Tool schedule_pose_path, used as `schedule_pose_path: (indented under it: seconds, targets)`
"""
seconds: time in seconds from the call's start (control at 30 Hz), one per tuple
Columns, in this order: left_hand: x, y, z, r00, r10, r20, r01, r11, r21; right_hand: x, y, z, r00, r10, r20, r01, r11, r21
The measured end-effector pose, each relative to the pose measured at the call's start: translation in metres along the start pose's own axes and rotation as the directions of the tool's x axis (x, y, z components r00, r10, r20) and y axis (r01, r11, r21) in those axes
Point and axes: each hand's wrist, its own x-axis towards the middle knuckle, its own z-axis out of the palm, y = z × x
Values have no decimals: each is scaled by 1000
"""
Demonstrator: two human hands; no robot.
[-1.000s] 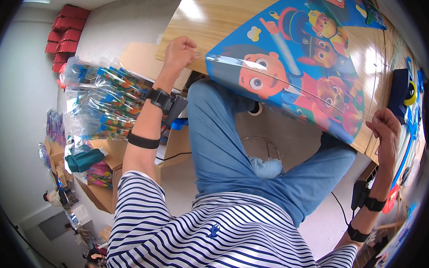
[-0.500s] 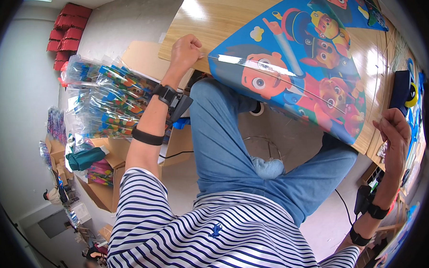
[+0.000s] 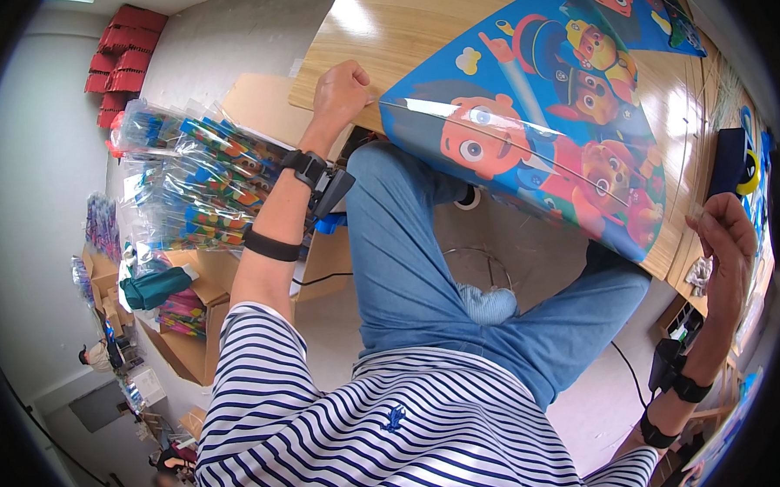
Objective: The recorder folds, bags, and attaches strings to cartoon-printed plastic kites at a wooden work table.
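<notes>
A blue triangular kite sheet printed with cartoon figures lies on the wooden table, its near part overhanging the edge above my legs. A thin dark rod runs along its glossy face. My left hand is closed in a fist at the table's left edge, beside the sheet's pointed left corner; what its fingers hold, if anything, is hidden. At the right, my right hand is raised over the table edge, thumb and fingers pinched. A small pale bit shows at their tips, too small to name.
Another printed sheet lies on the far side of the wooden table. Clear-bagged printed packs are piled at my left above an open cardboard box. Red stacks stand by the wall. A dark blue item sits at the right.
My right hand has shifted slightly to the right with its fingers still pinched. My left hand has curled a little tighter and stays at the table edge. The kite sheet has barely moved.
</notes>
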Motion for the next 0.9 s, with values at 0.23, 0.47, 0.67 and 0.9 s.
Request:
schedule_pose_path:
  seconds: [0.23, 0.47, 0.67, 0.9]
  targets:
    - [0, 2, 1, 999, 42, -13, -42, 997, 59, -1, -2, 3, 999, 1, -49, 1, 999, 44]
    - [-1, 7, 2, 999, 31, -38, -27, 994, 102, 0, -5, -2, 1000, -22, 14, 21, 999, 34]
    - [-4, 11, 2, 995, 56, -79, -40, 980, 194, -2, -9, -1, 999, -31, 13, 31, 999, -24]
    - [-6, 15, 2, 994, 35, -102, -4, 956, 295, -3, -12, 0, 999, -39, 17, 39, 999, 0]
